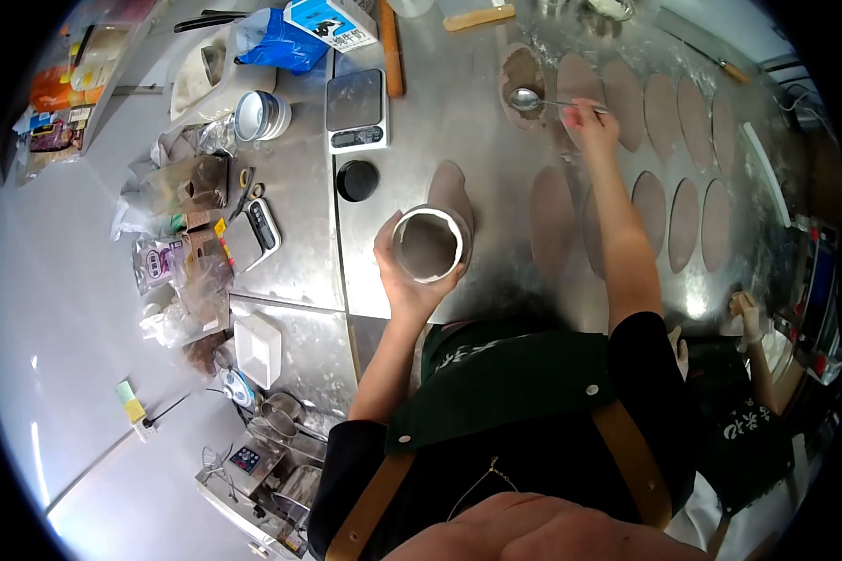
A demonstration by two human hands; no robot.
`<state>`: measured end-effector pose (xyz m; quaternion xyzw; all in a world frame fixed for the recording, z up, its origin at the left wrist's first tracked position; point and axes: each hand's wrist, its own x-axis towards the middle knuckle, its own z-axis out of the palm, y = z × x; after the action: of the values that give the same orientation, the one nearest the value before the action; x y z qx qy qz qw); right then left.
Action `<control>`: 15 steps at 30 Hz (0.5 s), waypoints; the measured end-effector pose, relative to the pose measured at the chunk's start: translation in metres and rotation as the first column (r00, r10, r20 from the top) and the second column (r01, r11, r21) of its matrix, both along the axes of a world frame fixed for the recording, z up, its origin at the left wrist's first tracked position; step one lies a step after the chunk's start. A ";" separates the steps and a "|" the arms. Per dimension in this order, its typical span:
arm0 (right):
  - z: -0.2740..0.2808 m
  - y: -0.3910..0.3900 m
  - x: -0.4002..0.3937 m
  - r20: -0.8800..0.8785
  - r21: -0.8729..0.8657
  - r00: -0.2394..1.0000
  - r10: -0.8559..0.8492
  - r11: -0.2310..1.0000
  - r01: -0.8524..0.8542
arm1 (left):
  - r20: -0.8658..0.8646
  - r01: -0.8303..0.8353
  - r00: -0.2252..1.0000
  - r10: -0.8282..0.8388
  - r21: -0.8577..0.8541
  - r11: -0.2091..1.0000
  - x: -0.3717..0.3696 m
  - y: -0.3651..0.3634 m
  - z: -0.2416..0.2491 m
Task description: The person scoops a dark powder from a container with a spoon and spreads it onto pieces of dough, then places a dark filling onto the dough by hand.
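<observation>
1. Silver spoon (pixel 526 99) is in the right hand (pixel 589 120), its handle pinched by the fingers.
2. Its round end is right over brown paste (pixel 530 67) on a flat oval (pixel 505 79).
3. The left hand (pixel 412 271) is wrapped around a round tub (pixel 457 238) with a white rim.
4. More ovals (pixel 553 220) lie in two rows on the metal bench (pixel 496 159).
5. Left of the tub are a black lid (pixel 356 180) and a scale (pixel 355 100).
</observation>
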<state>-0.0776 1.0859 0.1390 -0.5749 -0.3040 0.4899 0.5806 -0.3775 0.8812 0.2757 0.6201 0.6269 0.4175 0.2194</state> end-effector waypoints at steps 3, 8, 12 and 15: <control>0.061 -0.037 0.005 -0.143 0.114 0.989 -0.039 0.992 0.056 | 0.037 0.074 0.996 -0.076 0.050 0.996 -0.003 0.010 -0.008; 0.199 -0.117 -0.017 -0.011 0.305 0.955 0.297 0.910 -0.280 | -0.132 0.216 0.973 -0.192 0.210 0.953 0.009 0.037 -0.003; 0.230 -0.162 -0.063 0.435 0.228 0.844 0.313 0.868 -0.440 | -0.156 0.305 0.951 -0.268 0.314 0.899 0.024 0.048 0.006; 0.215 -0.174 -0.072 0.703 0.284 0.688 0.180 0.816 -0.504 | -0.153 0.338 0.941 -0.302 0.366 0.867 0.035 0.050 0.007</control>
<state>-0.1495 0.9116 0.3538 -0.4847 -0.6958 0.2774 0.4517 -0.3422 0.9312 0.2829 0.7646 0.4300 0.4621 0.1301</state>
